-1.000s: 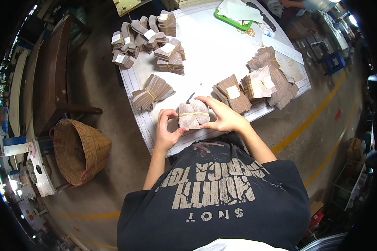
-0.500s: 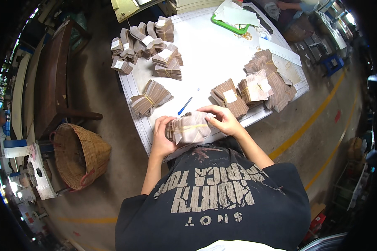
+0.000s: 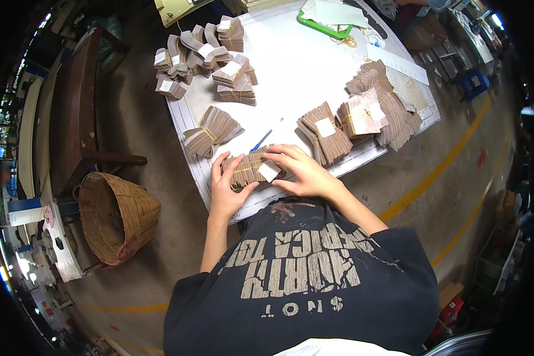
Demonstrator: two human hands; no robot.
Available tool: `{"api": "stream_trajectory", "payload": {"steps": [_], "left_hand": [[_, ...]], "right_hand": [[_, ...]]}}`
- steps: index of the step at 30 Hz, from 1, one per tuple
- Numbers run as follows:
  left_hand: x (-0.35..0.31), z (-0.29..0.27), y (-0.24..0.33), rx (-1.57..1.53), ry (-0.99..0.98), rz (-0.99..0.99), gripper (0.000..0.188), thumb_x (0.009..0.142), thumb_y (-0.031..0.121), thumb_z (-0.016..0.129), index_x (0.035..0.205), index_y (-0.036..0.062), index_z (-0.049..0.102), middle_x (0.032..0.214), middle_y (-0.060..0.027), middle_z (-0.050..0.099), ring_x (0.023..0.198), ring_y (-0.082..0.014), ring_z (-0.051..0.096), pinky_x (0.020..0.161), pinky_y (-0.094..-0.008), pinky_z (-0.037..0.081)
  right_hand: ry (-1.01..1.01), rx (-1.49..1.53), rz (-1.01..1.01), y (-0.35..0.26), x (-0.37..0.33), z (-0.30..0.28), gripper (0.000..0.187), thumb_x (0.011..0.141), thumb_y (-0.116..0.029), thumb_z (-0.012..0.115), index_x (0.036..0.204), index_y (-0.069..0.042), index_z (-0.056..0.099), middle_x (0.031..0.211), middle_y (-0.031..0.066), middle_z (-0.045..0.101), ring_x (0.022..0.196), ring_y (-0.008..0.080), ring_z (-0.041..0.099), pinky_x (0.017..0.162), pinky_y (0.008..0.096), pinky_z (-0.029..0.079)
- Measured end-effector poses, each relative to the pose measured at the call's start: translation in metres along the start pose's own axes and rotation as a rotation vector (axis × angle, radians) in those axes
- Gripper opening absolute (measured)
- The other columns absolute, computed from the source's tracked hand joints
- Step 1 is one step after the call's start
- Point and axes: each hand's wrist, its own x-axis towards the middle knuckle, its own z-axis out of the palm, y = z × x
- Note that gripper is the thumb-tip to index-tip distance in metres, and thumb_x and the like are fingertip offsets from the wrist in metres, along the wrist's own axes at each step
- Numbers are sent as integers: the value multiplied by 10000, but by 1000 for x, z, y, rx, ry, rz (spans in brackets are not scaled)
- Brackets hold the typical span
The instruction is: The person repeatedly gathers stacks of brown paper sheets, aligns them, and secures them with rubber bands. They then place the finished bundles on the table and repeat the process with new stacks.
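Observation:
A bundle of brown cut pieces (image 3: 247, 168), tied with a yellow rubber band, lies at the table's near edge with its layered edges up and a white label (image 3: 269, 171) on it. My left hand (image 3: 226, 188) grips its left end, thumb on the near side and fingers on the far side. Around its right end curves my right hand (image 3: 305, 173), thumb and fingers on opposite sides. A blue pen (image 3: 261, 140) lies just beyond. One banded bundle (image 3: 212, 132) sits to the left of the pen, and another with a white label (image 3: 326, 135) to the right.
More banded bundles (image 3: 236, 89) crowd the table's far left, and others (image 3: 391, 113) its right side. A green-framed tray (image 3: 324, 26), loose rubber bands (image 3: 348, 41) and a clear ruler (image 3: 399, 71) lie farther back. A wicker basket (image 3: 141, 207) stands on the floor at left.
The bundle has turned over in my hands: a pale face was up, now layered edges and a label show. My right hand's fingers have moved left over its far side.

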Motion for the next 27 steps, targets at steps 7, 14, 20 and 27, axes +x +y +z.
{"api": "stream_trajectory", "payload": {"steps": [7, 14, 20, 27], "left_hand": [[-4, 3, -4, -8, -6, -8, 749, 691, 237, 968, 1388, 200, 696, 1471, -169, 459, 1348, -376, 518, 1121, -479, 461], [-4, 6, -5, -52, 15, -32, 673, 699, 244, 967, 1322, 176, 721, 1453, -179, 459, 1350, -388, 510, 1127, -493, 445], [-3, 7, -8, -76, 22, -24, 628, 695, 241, 972, 1268, 152, 729, 1459, -185, 456, 1358, -397, 509, 1124, -500, 447], [-1, 3, 6, -49, -4, -74, 515, 736, 185, 937, 1191, 126, 703, 1493, -184, 434, 1388, -398, 470, 1155, -501, 413]], "right_hand": [[0, -134, -62, 6, 8, 5, 562, 812, -170, 850, 1338, -75, 677, 1432, 104, 621, 1297, 334, 552, 1119, 456, 473], [20, -74, 22, 6, 9, 6, 555, 777, -161, 870, 1299, -97, 696, 1389, 77, 656, 1259, 322, 568, 1095, 449, 483], [111, -80, 146, -1, 8, 17, 512, 762, -150, 868, 1247, -119, 707, 1363, 50, 676, 1233, 308, 571, 1071, 433, 489], [142, -61, 197, -3, 9, 18, 480, 752, -177, 881, 1194, -123, 702, 1316, 47, 692, 1185, 308, 571, 1061, 419, 470]]}}
